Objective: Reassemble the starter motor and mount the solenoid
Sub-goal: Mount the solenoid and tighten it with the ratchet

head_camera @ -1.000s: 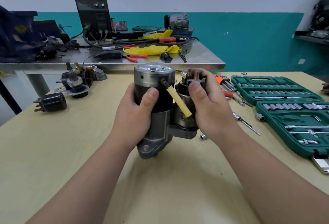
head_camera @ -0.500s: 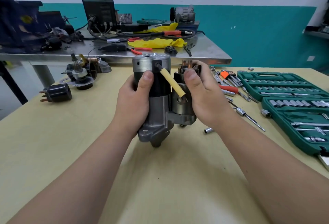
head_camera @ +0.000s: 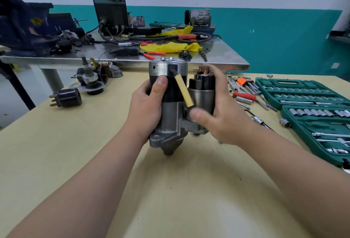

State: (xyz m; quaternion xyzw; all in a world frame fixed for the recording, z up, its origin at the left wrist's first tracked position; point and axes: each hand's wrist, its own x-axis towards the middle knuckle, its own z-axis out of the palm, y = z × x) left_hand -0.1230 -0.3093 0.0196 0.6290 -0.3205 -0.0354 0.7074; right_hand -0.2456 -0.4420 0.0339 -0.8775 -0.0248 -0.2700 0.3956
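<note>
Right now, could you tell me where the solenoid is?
The solenoid is centre of the head view, upright in the right hand, beside the starter motor.

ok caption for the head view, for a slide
Left hand grips the starter motor upright, right hand wraps the solenoid beside it, socket set open at right.

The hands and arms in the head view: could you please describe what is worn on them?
Nothing is worn. The left hand and right hand have no gloves, rings or watch, and the left thumbnail is short and plain. The left forearm and right forearm show no sleeves up to the picture's edge.
</note>
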